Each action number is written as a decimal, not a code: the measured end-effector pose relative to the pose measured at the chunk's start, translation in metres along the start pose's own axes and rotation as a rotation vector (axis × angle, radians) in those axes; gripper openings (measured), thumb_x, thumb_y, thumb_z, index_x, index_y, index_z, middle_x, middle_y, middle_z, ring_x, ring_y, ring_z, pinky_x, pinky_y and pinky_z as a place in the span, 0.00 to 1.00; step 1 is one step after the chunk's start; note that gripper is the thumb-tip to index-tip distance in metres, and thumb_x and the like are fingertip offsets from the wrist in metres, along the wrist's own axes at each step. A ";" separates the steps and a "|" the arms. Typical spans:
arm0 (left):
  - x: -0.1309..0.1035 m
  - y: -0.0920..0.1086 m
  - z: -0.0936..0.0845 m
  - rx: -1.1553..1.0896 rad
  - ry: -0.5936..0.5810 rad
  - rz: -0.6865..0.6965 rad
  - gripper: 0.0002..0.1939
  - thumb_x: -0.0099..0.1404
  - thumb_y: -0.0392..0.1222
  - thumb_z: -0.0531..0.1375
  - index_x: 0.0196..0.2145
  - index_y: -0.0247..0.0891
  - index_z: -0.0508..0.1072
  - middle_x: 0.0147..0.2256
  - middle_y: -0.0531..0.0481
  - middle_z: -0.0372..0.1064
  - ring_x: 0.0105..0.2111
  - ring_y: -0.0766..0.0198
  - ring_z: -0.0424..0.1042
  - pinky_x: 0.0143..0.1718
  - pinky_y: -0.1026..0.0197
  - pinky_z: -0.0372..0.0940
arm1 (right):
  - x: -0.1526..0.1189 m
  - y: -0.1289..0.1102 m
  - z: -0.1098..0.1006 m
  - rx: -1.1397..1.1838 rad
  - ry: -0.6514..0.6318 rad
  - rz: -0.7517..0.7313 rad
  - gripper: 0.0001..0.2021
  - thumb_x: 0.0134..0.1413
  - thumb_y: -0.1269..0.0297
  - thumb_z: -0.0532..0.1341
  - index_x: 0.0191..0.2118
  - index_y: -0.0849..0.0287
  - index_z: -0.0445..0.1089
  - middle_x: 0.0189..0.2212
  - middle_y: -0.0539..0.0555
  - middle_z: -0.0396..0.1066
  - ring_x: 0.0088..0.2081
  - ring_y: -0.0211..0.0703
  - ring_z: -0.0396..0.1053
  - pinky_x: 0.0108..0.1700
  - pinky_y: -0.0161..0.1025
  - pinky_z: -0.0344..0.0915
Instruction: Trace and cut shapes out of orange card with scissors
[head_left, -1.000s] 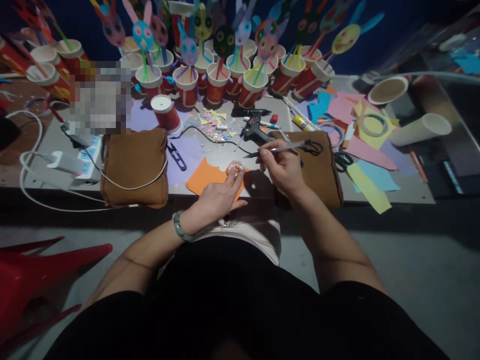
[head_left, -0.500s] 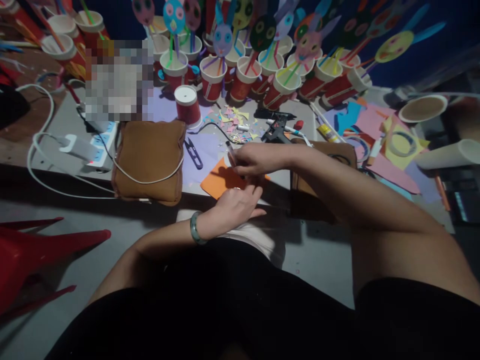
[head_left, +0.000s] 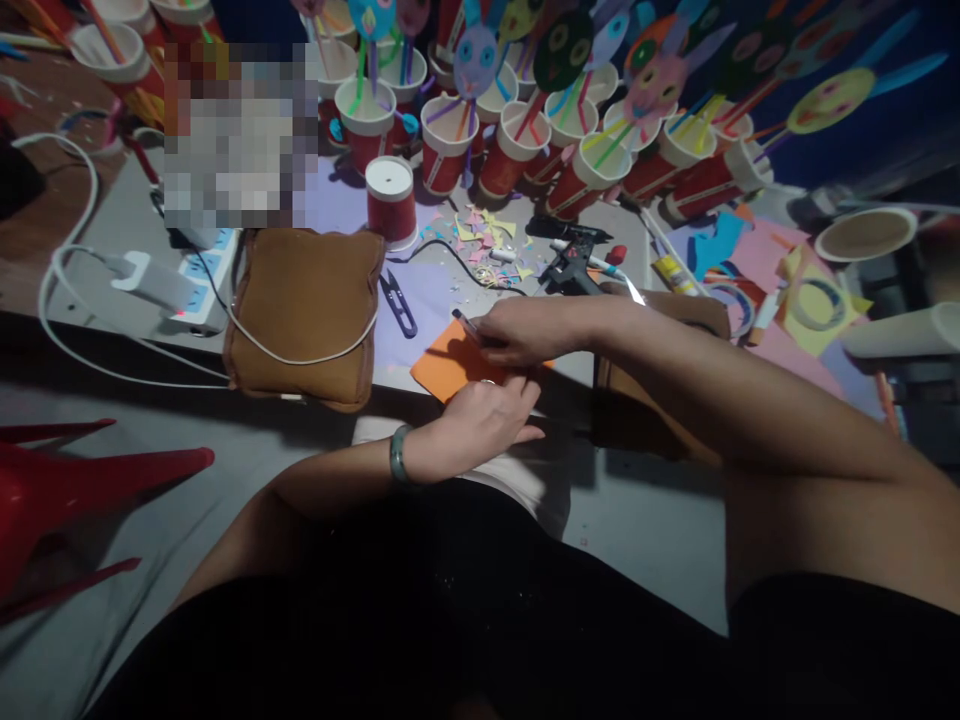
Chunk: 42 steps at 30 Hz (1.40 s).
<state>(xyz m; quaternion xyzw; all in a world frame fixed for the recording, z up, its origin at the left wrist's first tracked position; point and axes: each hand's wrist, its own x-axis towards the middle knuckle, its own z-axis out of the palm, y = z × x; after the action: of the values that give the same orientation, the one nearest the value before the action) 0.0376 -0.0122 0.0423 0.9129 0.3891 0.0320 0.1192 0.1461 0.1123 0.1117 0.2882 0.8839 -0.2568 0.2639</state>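
My right hand (head_left: 521, 330) is closed round a slim pen (head_left: 463, 321), its dark end sticking out at the upper left. Beneath both hands lies a sheet of orange paper (head_left: 436, 370) at the table's front edge. My left hand (head_left: 486, 425), with a ring and a green bangle, rests on the paper's near side, fingers stretched out and thumb apart. The right hand hides the pen's tip. Left of the paper are dark thread snips (head_left: 398, 304) on a purple sheet (head_left: 431, 297). A black glue gun (head_left: 568, 262) lies beyond my right hand.
An upturned red cup (head_left: 391, 212) stands behind the snips, beside paper scraps (head_left: 484, 232). Several cups with straw-and-paper animal figures (head_left: 592, 170) line the back. Left are a brown cushion (head_left: 304, 300) and a power strip (head_left: 206, 285); a red stool (head_left: 90, 490) stands below.
The view has shifted slightly, so the table's things sit further right. The hands keep nearly the same pose, the right one still gripping the pen over the orange paper.
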 end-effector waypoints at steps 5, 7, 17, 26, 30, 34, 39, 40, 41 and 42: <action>0.000 0.001 -0.001 0.006 0.015 0.003 0.30 0.71 0.62 0.52 0.57 0.33 0.68 0.48 0.35 0.69 0.31 0.59 0.70 0.24 0.57 0.48 | 0.001 0.003 0.000 0.020 0.048 -0.019 0.07 0.61 0.66 0.57 0.34 0.61 0.70 0.21 0.52 0.69 0.24 0.37 0.56 0.32 0.39 0.49; 0.001 0.001 -0.001 0.013 0.024 0.001 0.31 0.71 0.62 0.52 0.57 0.32 0.68 0.47 0.35 0.69 0.30 0.59 0.70 0.24 0.57 0.48 | 0.001 0.005 0.000 0.032 0.080 -0.028 0.07 0.61 0.66 0.57 0.33 0.60 0.70 0.20 0.51 0.67 0.23 0.35 0.54 0.31 0.39 0.49; 0.002 0.002 -0.002 0.132 0.052 -0.004 0.42 0.70 0.65 0.51 0.68 0.27 0.57 0.66 0.24 0.53 0.32 0.57 0.73 0.23 0.57 0.57 | 0.004 0.042 0.000 0.149 0.272 -0.070 0.09 0.61 0.62 0.58 0.33 0.61 0.68 0.22 0.50 0.66 0.26 0.36 0.56 0.32 0.37 0.52; 0.003 0.003 -0.004 0.129 -0.010 -0.026 0.45 0.69 0.65 0.51 0.71 0.29 0.52 0.68 0.23 0.48 0.36 0.53 0.75 0.24 0.57 0.61 | -0.013 0.065 0.016 0.293 0.411 -0.058 0.08 0.62 0.61 0.58 0.33 0.58 0.64 0.27 0.51 0.66 0.30 0.39 0.58 0.35 0.38 0.55; 0.003 0.003 -0.005 0.159 -0.014 -0.033 0.45 0.69 0.67 0.51 0.71 0.30 0.52 0.69 0.23 0.47 0.36 0.54 0.74 0.23 0.58 0.61 | -0.018 0.068 0.019 0.321 0.449 -0.044 0.09 0.61 0.61 0.58 0.31 0.58 0.63 0.26 0.51 0.65 0.30 0.39 0.57 0.35 0.38 0.55; 0.003 0.004 -0.004 0.158 0.003 -0.037 0.45 0.68 0.67 0.51 0.70 0.30 0.54 0.69 0.23 0.47 0.34 0.55 0.74 0.22 0.58 0.59 | -0.023 0.070 0.022 0.355 0.474 -0.042 0.10 0.60 0.59 0.59 0.31 0.57 0.62 0.24 0.49 0.63 0.29 0.38 0.56 0.33 0.37 0.54; 0.003 0.002 -0.003 0.102 0.023 -0.031 0.43 0.69 0.64 0.53 0.70 0.31 0.54 0.68 0.23 0.50 0.35 0.54 0.74 0.23 0.56 0.60 | -0.030 0.064 0.024 0.407 0.468 0.031 0.10 0.61 0.58 0.58 0.32 0.56 0.61 0.24 0.50 0.65 0.30 0.40 0.59 0.34 0.39 0.57; 0.002 0.002 -0.003 0.095 0.028 -0.028 0.43 0.69 0.64 0.53 0.70 0.31 0.54 0.68 0.23 0.50 0.35 0.53 0.74 0.23 0.56 0.60 | -0.031 0.063 0.025 0.415 0.471 0.042 0.10 0.60 0.57 0.58 0.32 0.56 0.61 0.25 0.51 0.65 0.30 0.41 0.60 0.35 0.39 0.58; 0.002 0.002 -0.003 0.091 0.030 -0.027 0.43 0.69 0.64 0.54 0.70 0.31 0.54 0.68 0.23 0.50 0.35 0.52 0.74 0.23 0.56 0.60 | -0.032 0.062 0.026 0.422 0.478 0.051 0.10 0.60 0.57 0.58 0.32 0.56 0.62 0.25 0.51 0.66 0.30 0.42 0.61 0.35 0.39 0.58; 0.002 0.002 -0.003 0.090 0.031 -0.028 0.43 0.69 0.64 0.54 0.70 0.31 0.54 0.68 0.23 0.50 0.35 0.52 0.74 0.23 0.56 0.60 | -0.033 0.062 0.027 0.428 0.486 0.057 0.10 0.60 0.57 0.58 0.32 0.56 0.62 0.25 0.52 0.67 0.31 0.42 0.62 0.35 0.39 0.58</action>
<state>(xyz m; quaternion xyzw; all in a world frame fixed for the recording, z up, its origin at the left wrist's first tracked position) 0.0395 -0.0114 0.0456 0.9111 0.4050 0.0270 0.0721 0.2177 0.1272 0.0929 0.4146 0.8387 -0.3528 -0.0144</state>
